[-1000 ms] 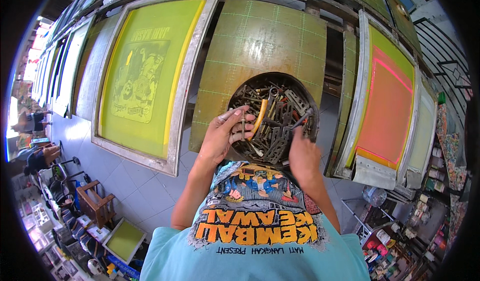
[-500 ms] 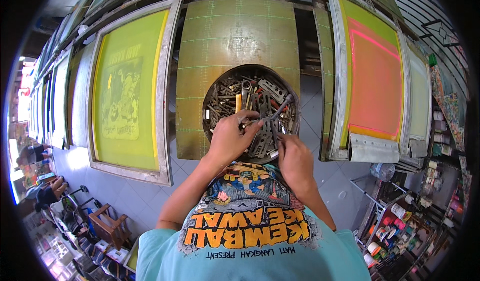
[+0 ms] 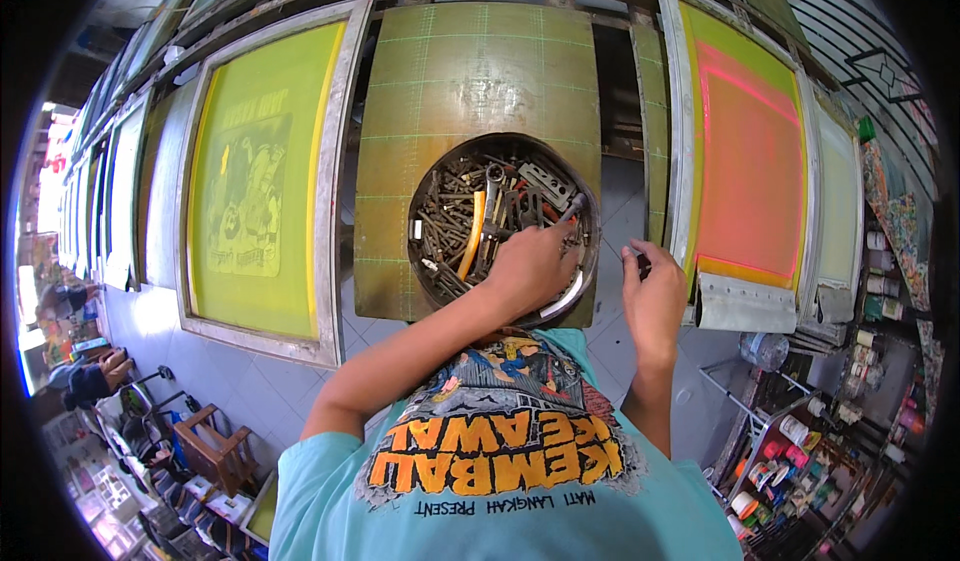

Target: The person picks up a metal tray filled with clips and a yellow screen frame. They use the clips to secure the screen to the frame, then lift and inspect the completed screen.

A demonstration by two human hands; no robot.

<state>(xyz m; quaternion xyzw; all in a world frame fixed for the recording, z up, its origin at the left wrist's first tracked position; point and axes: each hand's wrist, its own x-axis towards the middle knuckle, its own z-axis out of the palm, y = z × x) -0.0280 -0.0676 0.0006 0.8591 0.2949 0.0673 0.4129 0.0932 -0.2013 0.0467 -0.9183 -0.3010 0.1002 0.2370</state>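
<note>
A round dark metal tub [image 3: 414, 251] stands at the near edge of the board, full of bolts, screws and small hardware. My left hand [image 3: 535, 266] reaches over its right side, fingers curled down and partly hidden, beside a dark grey tool [image 3: 574, 207]. Whatever they hold cannot be made out. Out past the tub's right rim is my right hand [image 3: 656, 296], raised with curled fingers. Something small and dark shows between its thumb and fingers. In the tub lie a curved yellow strip [image 3: 473, 236], a ring-ended wrench [image 3: 494, 174] and a slotted metal plate [image 3: 541, 181].
The tub rests on a greenish board [image 3: 470, 71] marked with grid lines. To the left leans a framed yellow-green screen [image 3: 310, 181]; to the right, a framed pink screen [image 3: 750, 161]. A rack of paint containers [image 3: 780, 461] stands on the tiled floor at lower right.
My right hand has moved right, out of the tub. My left hand has shifted right across the hardware, uncovering the yellow strip. The dark grey tool now sits lower, partly under my left hand.
</note>
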